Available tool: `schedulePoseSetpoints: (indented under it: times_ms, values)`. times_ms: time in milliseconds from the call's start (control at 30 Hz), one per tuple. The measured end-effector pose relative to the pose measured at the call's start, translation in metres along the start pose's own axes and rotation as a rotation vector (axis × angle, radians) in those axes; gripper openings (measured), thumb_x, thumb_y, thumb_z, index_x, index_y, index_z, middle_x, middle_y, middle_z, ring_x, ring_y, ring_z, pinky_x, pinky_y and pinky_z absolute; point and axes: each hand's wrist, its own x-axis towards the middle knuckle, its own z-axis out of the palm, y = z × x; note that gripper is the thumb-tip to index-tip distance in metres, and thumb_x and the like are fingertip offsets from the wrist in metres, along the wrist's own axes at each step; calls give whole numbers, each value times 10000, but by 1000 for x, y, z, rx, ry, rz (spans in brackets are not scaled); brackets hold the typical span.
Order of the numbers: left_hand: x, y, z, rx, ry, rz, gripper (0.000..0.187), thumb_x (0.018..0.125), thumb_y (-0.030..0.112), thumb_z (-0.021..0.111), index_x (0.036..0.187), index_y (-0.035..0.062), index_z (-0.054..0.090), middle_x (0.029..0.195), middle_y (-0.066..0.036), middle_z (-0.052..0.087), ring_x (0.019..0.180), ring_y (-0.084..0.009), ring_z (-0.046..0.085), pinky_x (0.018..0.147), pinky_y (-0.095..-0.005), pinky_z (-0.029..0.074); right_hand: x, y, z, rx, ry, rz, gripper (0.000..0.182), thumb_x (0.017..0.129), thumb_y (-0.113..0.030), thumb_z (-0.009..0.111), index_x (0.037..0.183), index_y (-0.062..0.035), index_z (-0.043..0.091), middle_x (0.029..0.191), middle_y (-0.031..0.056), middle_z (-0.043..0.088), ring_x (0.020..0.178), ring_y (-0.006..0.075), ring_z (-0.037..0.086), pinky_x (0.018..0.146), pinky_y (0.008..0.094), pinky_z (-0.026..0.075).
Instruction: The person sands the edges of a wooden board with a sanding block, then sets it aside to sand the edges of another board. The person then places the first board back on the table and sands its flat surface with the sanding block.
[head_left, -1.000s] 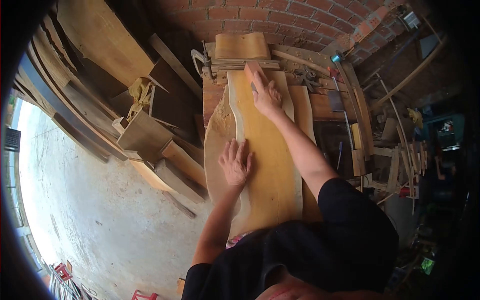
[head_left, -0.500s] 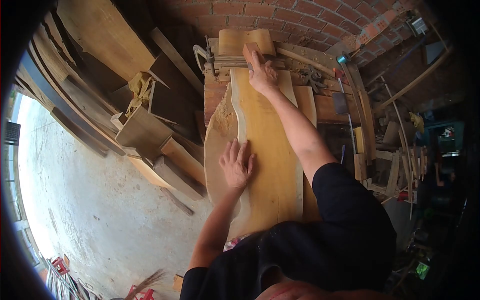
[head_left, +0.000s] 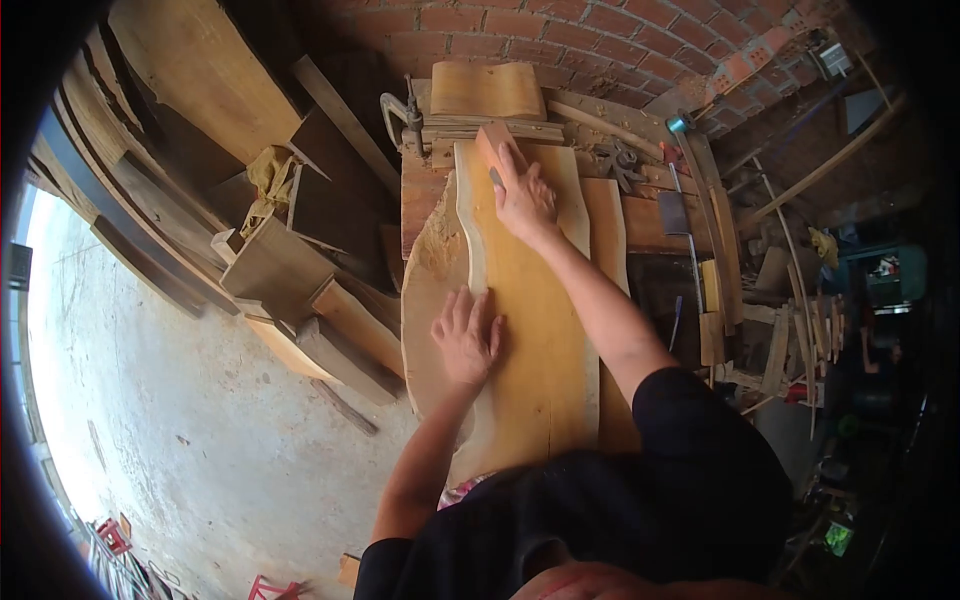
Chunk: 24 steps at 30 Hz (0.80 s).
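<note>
A long yellow board with wavy, pale edges (head_left: 530, 330) lies lengthwise in front of me on the bench. Near its far end, my right hand (head_left: 527, 205) grips a reddish-brown wooden block (head_left: 493, 148), which is tilted at an angle over the board's surface. A small dark patch shows at the block's left side. My left hand (head_left: 468, 340) rests flat with fingers spread at the board's left edge, holding nothing. Under that edge lies a wider, rough-edged brown slab (head_left: 428, 290).
A metal clamp (head_left: 410, 120) stands at the bench's far left corner. Beyond the board are stacked thin slats and a curved yellow piece (head_left: 487, 90). Dark metal tools (head_left: 620, 160) lie at the far right. Planks and offcuts (head_left: 275, 265) lean on the left; a brick wall (head_left: 600, 45) rises behind.
My right hand and the block have come back toward me along the board, from its far edge onto its surface. My left hand stays in place. The view has shifted slightly.
</note>
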Motion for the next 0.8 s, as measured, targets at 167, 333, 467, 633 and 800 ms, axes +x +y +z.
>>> schedulePoseSetpoints:
  times_ms: [167, 333, 467, 633, 800]
  values:
    - [1, 2, -4, 25, 59, 49, 483, 880, 347, 619, 1331, 199, 532, 1373, -117, 492, 1301, -311, 420, 1002, -484, 312, 64, -4, 5, -6, 1, 45, 715, 901, -281, 577, 1495, -262, 180, 1159, 306, 476, 980, 450, 595, 843, 518, 490]
    - [-2, 2, -4, -5, 76, 61, 474, 879, 338, 621, 1326, 202, 536, 1373, -118, 491, 1301, -315, 419, 1005, -481, 314, -112, 10, -14, -50, -86, 50, 774, 895, -267, 576, 1520, -274, 119, 1079, 305, 464, 834, 467, 599, 680, 551, 502]
    - [-2, 2, -2, -54, 13, 7, 476, 888, 378, 596, 1323, 191, 546, 1425, -103, 442, 1346, -290, 356, 1074, -471, 235, -168, 9, -15, -100, -152, 64, 788, 898, -275, 577, 1526, -269, 102, 1074, 308, 463, 800, 469, 600, 653, 549, 501]
    - [-1, 3, -5, -5, 48, 32, 491, 883, 322, 621, 1345, 195, 514, 1397, -107, 470, 1304, -311, 416, 1003, -482, 313, -14, -10, -1, -48, -57, -21, 745, 910, -331, 571, 1514, -275, 139, 1114, 308, 482, 860, 452, 622, 723, 531, 518]
    - [0, 1, -5, -13, 53, 36, 474, 892, 324, 611, 1340, 195, 522, 1394, -109, 472, 1308, -310, 413, 1015, -483, 309, 80, -20, 21, -67, 74, -32, 750, 892, -328, 608, 1501, -277, 172, 1140, 297, 476, 932, 445, 606, 786, 517, 510]
